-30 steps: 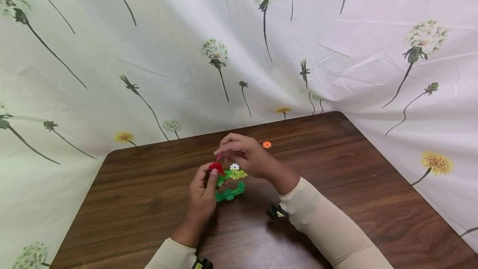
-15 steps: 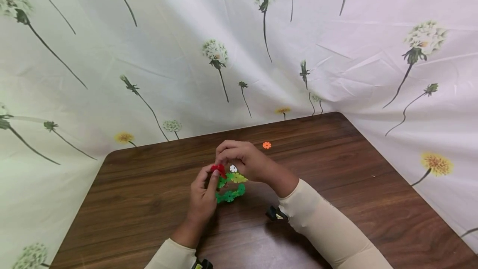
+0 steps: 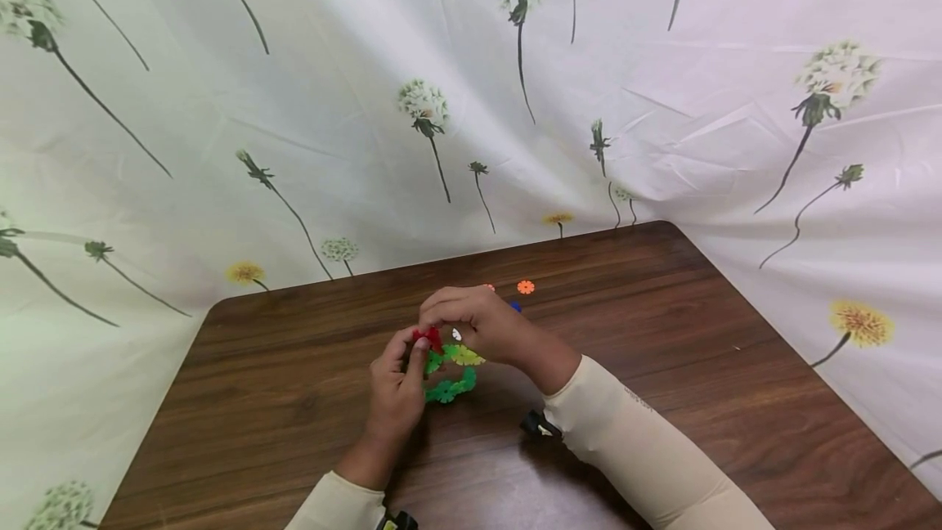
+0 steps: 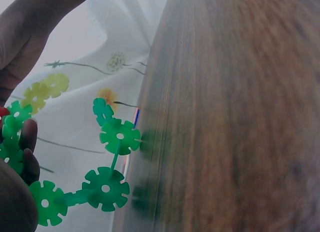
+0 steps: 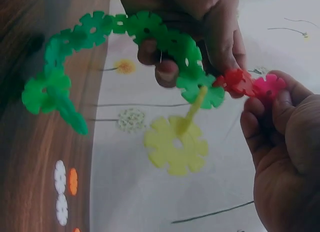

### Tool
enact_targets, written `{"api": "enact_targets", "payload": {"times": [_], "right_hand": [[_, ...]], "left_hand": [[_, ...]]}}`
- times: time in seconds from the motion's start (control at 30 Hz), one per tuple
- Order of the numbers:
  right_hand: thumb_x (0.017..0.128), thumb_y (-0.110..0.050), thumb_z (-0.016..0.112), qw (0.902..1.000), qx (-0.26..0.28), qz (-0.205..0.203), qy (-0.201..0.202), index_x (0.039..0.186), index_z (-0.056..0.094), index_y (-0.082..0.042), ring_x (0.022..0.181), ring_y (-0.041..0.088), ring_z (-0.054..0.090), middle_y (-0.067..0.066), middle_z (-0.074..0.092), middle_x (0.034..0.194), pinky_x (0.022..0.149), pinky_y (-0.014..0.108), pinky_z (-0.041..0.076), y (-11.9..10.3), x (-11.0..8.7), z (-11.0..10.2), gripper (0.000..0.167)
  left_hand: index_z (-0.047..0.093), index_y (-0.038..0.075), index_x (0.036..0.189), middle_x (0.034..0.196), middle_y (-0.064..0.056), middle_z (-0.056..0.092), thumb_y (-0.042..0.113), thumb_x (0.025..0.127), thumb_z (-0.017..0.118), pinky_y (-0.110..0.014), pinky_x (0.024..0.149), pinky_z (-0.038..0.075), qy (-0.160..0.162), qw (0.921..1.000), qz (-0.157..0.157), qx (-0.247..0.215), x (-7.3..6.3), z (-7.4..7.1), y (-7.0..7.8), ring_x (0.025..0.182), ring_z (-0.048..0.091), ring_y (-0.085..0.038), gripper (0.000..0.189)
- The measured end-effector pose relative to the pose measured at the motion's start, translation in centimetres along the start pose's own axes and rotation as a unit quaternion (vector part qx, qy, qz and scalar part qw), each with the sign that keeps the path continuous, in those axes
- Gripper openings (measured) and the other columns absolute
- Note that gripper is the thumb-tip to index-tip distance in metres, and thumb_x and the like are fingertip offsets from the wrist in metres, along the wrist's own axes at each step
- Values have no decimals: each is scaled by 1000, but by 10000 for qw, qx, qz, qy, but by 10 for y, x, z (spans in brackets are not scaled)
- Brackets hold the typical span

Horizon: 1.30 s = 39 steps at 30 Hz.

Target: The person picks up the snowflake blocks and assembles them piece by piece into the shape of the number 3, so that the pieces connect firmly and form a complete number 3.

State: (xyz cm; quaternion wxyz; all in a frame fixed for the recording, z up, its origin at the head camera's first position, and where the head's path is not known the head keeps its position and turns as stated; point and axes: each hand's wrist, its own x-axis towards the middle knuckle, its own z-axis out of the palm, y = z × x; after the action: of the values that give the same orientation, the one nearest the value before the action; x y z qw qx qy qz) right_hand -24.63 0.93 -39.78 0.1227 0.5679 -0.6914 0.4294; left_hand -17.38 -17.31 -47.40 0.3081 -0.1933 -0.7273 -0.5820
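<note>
My left hand [image 3: 393, 395] grips a curved chain of interlocking notched discs, mostly green [image 5: 145, 24], with yellow discs [image 5: 177, 147] branching off. Thumb and fingertips of that hand are at the red disc [image 3: 427, 339] on the chain. My right hand [image 3: 486, 325] pinches a pink notched disc [image 5: 271, 85] between thumb and fingers, its edge right at the red one in the right wrist view. In the left wrist view, the green loop [image 4: 106, 188] hangs below the left fingers, close over the table. The pink disc is hidden behind the fingers in the head view.
Beyond the right hand on the brown wooden table [image 3: 257, 399] lie an orange disc [image 3: 526, 287], a blue disc [image 3: 516, 307] and a white disc [image 3: 456, 334]. A dandelion-print cloth [image 3: 331, 145] hangs along the table's far and right edges.
My right hand has come down to the left hand, bringing the pink disc against the red one. A blue disc and a second orange one now show past the right hand.
</note>
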Motion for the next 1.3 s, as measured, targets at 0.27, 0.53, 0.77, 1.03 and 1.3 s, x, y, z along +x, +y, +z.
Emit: {"api": "enact_targets", "payload": {"times": [0.27, 0.53, 0.77, 1.03, 1.3], "right_hand": [[104, 20, 49, 9989, -373, -65, -266, 94, 79, -7, 109, 16, 76, 6, 81, 111, 93, 19, 60, -1, 1, -5, 41], [103, 16, 59, 9996, -250, 42, -142, 125, 79, -1, 126, 26, 75, 15, 78, 133, 103, 26, 61, -1, 2, -6, 34], [103, 14, 62, 9986, -291, 387, 202, 136, 72, 4, 115, 31, 78, 21, 73, 137, 97, 27, 63, 5, -1, -10, 36], [102, 11, 67, 9914, -38, 1139, 647, 120, 79, 2, 111, 32, 78, 18, 78, 125, 99, 31, 63, 31, -9, -26, 23], [109, -2, 64, 9505, 420, 2954, 865, 123, 79, -5, 108, 38, 73, 19, 75, 129, 87, 38, 60, 57, -28, -40, 21]], "left_hand": [[73, -4, 120, 103, -22, 80, -13, 103, 62, -11, 79, 56, -60, 9993, 139, 334, 1, 0, 2, 90, 67, 0, 22], [67, -6, 120, 95, -18, 73, -7, 109, 56, -18, 70, 58, -70, 9997, -200, 137, 2, -1, 3, 80, 66, -6, 16], [66, -8, 122, 100, -19, 70, -5, 111, 52, -18, 72, 53, 99, 9994, -340, 41, 5, -3, -1, 85, 61, -4, 17], [66, -7, 124, 106, -18, 69, 2, 115, 49, -16, 83, 53, 143, 9975, -681, 84, 5, -9, -4, 95, 61, -6, 21], [64, -6, 127, 109, -15, 68, 6, 116, 50, -15, 86, 53, 147, 9961, -864, 37, 6, -12, -6, 100, 62, -7, 22]]}}
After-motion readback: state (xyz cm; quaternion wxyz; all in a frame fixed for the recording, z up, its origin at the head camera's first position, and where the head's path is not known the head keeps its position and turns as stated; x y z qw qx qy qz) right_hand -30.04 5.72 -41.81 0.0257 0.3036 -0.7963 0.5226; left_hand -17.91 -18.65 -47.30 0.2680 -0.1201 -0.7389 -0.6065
